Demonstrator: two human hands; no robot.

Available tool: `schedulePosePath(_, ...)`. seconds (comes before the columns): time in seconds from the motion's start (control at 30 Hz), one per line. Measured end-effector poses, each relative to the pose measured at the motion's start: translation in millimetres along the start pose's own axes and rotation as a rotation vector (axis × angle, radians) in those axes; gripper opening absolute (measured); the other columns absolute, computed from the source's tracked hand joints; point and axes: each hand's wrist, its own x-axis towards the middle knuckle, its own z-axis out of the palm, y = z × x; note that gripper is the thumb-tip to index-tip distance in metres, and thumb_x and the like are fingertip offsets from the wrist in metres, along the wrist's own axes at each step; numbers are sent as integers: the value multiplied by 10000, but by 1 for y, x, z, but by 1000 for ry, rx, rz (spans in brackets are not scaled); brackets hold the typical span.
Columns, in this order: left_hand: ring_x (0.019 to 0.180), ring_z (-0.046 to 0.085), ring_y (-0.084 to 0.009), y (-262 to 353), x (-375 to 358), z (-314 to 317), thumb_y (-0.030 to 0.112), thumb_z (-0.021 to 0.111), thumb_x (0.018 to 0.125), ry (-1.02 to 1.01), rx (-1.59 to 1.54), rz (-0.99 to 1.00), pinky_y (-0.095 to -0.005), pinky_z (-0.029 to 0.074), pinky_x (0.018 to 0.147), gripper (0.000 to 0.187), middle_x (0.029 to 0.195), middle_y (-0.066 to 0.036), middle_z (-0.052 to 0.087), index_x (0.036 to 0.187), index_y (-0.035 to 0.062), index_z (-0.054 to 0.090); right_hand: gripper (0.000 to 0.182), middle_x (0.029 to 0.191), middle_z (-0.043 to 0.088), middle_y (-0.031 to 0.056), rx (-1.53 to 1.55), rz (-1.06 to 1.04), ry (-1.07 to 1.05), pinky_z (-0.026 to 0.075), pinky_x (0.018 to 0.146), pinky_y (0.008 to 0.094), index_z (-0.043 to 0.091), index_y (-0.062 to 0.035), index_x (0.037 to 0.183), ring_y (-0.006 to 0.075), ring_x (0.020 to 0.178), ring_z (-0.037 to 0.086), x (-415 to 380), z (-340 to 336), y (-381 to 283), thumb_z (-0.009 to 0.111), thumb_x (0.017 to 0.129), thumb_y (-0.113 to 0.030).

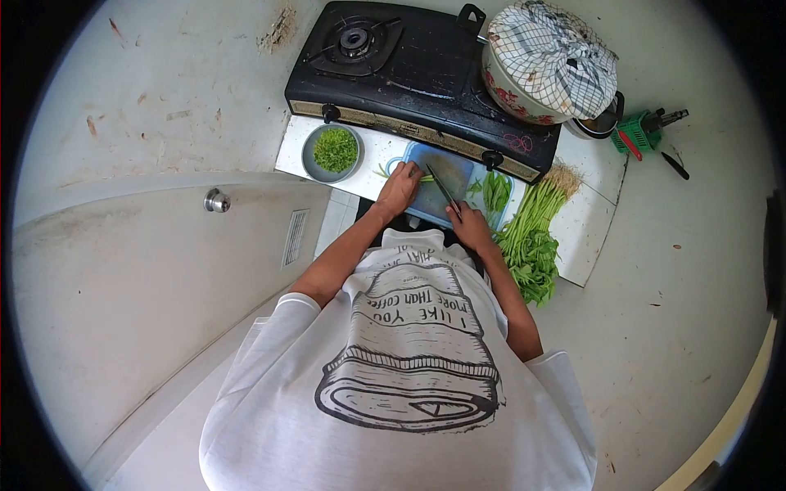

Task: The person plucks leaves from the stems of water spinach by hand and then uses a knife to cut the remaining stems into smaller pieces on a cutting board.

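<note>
My left hand (399,190) is closed over thin green stems (426,177) at the left side of a blue cutting board (453,165). In my right hand (471,227) is a kitchen knife (443,189), its blade slanting up and left over the board, close to the stems. Green leaves (495,193) lie on the board's right side. To the left, a grey bowl (309,155) holds finely chopped greens (336,150). A large bunch of leafy greens (530,237), roots still attached, lies just right of the board.
A black gas stove (426,61) stands behind the board. On its right sits a floral pot (512,86) covered with a checked cloth (557,57). A green basket (634,135) with utensils and a black-handled knife (676,166) are farther right. A door (164,270) stands at left.
</note>
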Motion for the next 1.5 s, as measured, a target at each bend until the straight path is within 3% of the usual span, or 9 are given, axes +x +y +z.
schedulePosePath(0.3,1022,582,-358,-5,2,3,11,670,868,-37,-53,-12,-447,523,915,280,1084,-140,602,1147,18,661,444,843,687,330,-45,-29,-25,537,777,592,625,17,1114,521,828,680,4,9,3,537,1049,-413)
schedulePosePath(0.5,1016,591,-368,1,-9,8,32,681,865,-27,-86,-127,-465,521,890,282,1064,-154,599,1146,25,663,434,836,691,321,-98,-62,-53,553,773,582,625,29,1084,507,825,691,3,11,-10,526,1046,-391)
schedulePosePath(0.6,988,582,-380,5,-18,7,26,662,861,64,-131,-95,-456,505,894,219,1023,-164,602,1080,22,661,417,827,691,314,-121,-62,-57,550,766,580,627,28,1076,507,817,687,7,16,-12,539,1044,-379)
schedulePosePath(0.8,986,595,-378,0,-10,0,42,670,860,-56,10,-7,-457,512,877,222,1026,-168,606,1081,20,657,422,828,694,307,-125,-61,-3,556,767,577,634,22,1084,504,823,692,17,21,-20,532,1045,-385)
schedulePosePath(1.1,961,615,-411,-2,-10,6,25,673,866,9,-293,-247,-479,518,880,236,1001,-196,607,1101,14,654,459,843,698,308,-130,-17,-18,554,784,580,620,19,1101,502,833,695,10,14,-12,498,1056,-421)
schedulePosePath(1.3,924,646,-397,-10,-7,16,9,701,863,82,-252,-91,-466,533,808,214,976,-192,640,1074,-8,671,464,880,713,301,-180,-18,-82,575,782,563,625,28,1083,483,854,716,10,13,-20,485,1057,-414)
schedulePosePath(1.5,956,627,-427,-4,-1,14,-1,683,859,14,-381,-279,-484,519,850,225,990,-207,623,1083,-9,678,478,853,715,297,-191,-57,-111,577,784,567,614,49,1072,482,833,718,15,8,-24,456,1071,-402)
